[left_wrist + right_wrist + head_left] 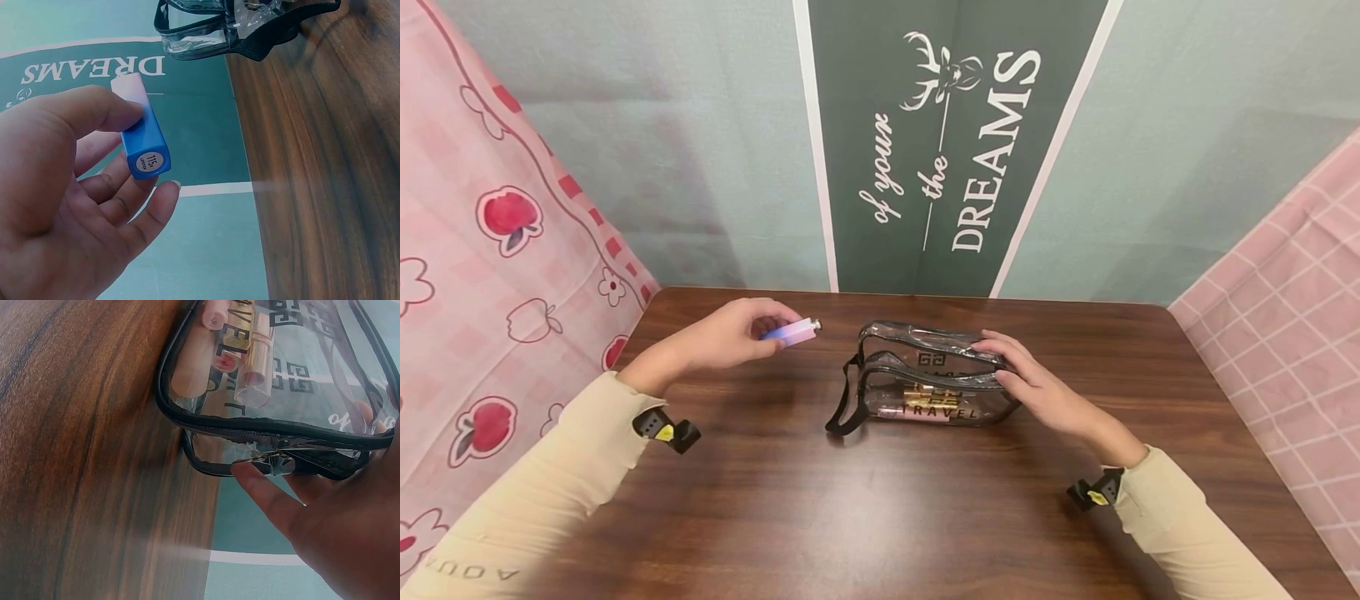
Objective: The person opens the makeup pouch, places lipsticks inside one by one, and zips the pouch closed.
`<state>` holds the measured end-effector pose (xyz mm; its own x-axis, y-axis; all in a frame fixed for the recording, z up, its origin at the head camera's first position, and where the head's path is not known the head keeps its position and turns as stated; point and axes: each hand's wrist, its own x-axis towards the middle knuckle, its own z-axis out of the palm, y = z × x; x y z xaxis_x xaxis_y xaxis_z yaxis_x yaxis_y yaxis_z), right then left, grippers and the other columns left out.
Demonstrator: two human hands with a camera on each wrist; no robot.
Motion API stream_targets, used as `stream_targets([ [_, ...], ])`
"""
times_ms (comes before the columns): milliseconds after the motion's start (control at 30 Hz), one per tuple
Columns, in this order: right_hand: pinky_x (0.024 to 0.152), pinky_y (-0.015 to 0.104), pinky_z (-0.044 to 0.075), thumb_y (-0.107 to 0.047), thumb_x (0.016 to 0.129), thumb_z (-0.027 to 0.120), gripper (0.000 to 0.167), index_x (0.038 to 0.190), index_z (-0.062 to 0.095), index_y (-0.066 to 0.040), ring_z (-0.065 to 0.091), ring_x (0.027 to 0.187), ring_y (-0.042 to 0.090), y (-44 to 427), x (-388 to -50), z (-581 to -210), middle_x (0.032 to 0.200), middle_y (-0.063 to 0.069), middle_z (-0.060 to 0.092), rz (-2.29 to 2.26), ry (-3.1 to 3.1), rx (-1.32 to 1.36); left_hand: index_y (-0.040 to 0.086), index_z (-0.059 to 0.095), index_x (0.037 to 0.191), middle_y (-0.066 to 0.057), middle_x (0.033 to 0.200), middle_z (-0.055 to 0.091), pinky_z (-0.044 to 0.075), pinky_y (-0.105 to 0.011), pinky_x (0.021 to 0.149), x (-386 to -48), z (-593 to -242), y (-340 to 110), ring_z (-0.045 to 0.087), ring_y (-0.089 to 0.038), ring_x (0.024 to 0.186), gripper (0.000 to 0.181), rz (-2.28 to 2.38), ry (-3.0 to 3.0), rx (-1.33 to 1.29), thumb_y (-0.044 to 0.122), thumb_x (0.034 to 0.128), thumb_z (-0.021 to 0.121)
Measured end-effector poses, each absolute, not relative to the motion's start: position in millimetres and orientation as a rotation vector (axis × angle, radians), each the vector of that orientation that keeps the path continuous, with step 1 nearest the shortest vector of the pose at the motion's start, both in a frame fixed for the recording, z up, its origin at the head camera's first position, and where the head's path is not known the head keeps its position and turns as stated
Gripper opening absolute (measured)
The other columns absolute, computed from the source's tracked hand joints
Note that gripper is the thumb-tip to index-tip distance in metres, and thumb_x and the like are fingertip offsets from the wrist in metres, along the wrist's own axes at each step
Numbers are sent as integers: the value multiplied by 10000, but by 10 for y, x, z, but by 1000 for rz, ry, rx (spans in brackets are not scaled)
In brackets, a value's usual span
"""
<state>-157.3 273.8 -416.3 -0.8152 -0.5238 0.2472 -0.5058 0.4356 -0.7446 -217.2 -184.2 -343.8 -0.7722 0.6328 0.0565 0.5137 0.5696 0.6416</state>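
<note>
Above the table's left side, my left hand (pixel 730 335) pinches a lipstick (pixel 793 332) between thumb and fingers. The lipstick is a slim square tube fading from blue to pink, with a silvery tip. In the left wrist view its blue end (pixel 145 140) carries a round label reading 115 and LIPSTICK. To the right, a clear zip pouch (pixel 940 382) with black edging and TRAVEL lettering stands with its top apart. My right hand (pixel 1047 390) grips the pouch's right end, thumb on the near side. Several cosmetic tubes (pixel 254 369) lie inside, partly hidden by the lettering.
The pouch's black strap (pixel 841 425) lies on the brown wooden table (pixel 760 500) at its left end. A green printed cloth (pixel 917 267) hangs behind the table. Pink curtains (pixel 520 317) flank it on both sides.
</note>
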Motion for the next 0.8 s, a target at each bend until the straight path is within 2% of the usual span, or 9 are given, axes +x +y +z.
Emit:
stream_targets([
  [367, 1090, 115, 172, 15, 1024, 471, 411, 1425, 495, -72, 240, 1439, 450, 2729, -1576, -4157, 1573, 215, 311, -1362, 2648, -950, 31, 690, 1205, -77, 1033, 679, 500, -385, 765, -2234, -3427, -1716, 578, -217, 852, 345, 992, 2594, 1020, -51, 869, 695],
  [800, 1079, 109, 178, 5, 1033, 466, 407, 1430, 491, -80, 240, 1436, 435, 2741, -1568, -4169, 1580, 205, 305, -1366, 2641, -931, 42, 694, 1219, -57, 1020, 678, 499, -367, 778, -2289, -3352, -1282, 579, -209, 850, 340, 980, 2503, 1125, -24, 887, 666],
])
